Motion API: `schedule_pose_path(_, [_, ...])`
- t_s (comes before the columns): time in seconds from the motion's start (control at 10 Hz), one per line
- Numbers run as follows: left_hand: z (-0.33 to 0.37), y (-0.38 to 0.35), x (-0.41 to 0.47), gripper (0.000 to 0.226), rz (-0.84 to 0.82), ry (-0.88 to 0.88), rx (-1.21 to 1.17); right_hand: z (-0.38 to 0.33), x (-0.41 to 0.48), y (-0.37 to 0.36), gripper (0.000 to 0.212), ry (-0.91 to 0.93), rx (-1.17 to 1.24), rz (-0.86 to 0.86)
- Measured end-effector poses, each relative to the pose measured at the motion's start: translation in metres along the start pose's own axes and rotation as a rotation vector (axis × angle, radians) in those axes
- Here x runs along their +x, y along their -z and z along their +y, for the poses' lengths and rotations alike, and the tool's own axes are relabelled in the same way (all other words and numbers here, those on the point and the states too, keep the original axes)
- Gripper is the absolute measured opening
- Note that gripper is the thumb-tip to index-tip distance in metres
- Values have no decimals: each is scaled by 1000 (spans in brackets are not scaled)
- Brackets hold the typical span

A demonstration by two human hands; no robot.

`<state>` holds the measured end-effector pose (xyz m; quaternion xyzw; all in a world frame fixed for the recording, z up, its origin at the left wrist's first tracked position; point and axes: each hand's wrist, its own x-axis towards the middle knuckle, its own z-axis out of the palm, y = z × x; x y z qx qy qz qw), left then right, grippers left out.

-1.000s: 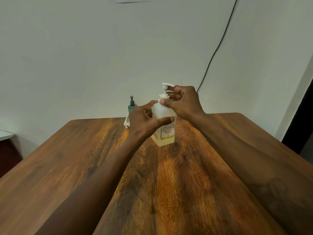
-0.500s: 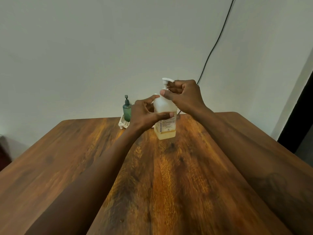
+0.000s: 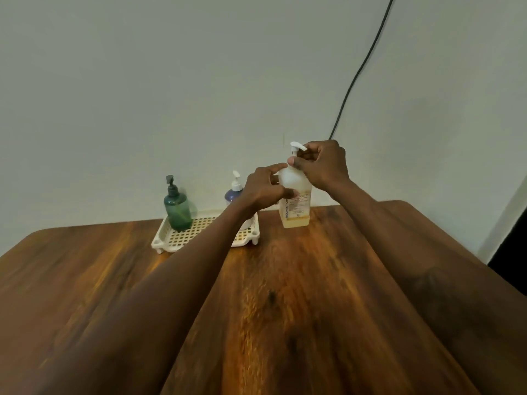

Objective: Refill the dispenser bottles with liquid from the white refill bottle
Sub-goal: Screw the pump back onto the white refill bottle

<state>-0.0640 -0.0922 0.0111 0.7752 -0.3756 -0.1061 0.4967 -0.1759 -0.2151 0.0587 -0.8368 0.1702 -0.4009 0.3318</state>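
A translucent white pump bottle (image 3: 296, 208) with a little yellowish liquid at its bottom stands upright on the wooden table (image 3: 285, 295), near the far edge. My left hand (image 3: 265, 189) holds its body from the left, thumb and fingers around it. My right hand (image 3: 322, 165) grips the pump collar at the bottle's neck, just below the white pump head (image 3: 296, 146). A green dispenser bottle (image 3: 177, 208) with a black pump stands in a white perforated tray (image 3: 182, 238). A purple bottle (image 3: 234, 192) with a white pump stands behind my left wrist, partly hidden.
The tray sits against the wall at the table's far side, left of the held bottle. A black cable (image 3: 359, 69) runs down the wall behind my right hand. A dark doorway edge (image 3: 513, 238) shows at the right.
The view has tilted and shifted, so the tray and the purple bottle have come into sight. Both hands keep their hold on the white pump bottle, which stays at the same spot.
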Motion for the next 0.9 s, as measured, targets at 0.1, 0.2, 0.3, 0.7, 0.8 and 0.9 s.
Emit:
schedule_pose_path(0.1, [-13,-7,33,79,-65,67,-80,28,19,-13,23,-23,-3,9])
schedule_pose_path(0.2, [-27,-24,72,77,-101,85,-65,64,42,-28,24,-58,-26,10])
schedule_pose_path(0.3, [-35,-37,88,76,-86,112,-62,83,55,-34,24,-86,-31,-4])
schedule_pose_path(0.7, [-47,-51,111,77,-59,124,-12,112,78,-43,27,-165,-13,-31])
schedule_pose_path(0.8, [-36,-47,108,78,-93,143,62,106,73,-37,35,-172,-31,-54])
schedule_pose_path(0.9, [-25,-45,106,81,-101,168,73,102,74,-29,48,-221,1,-101])
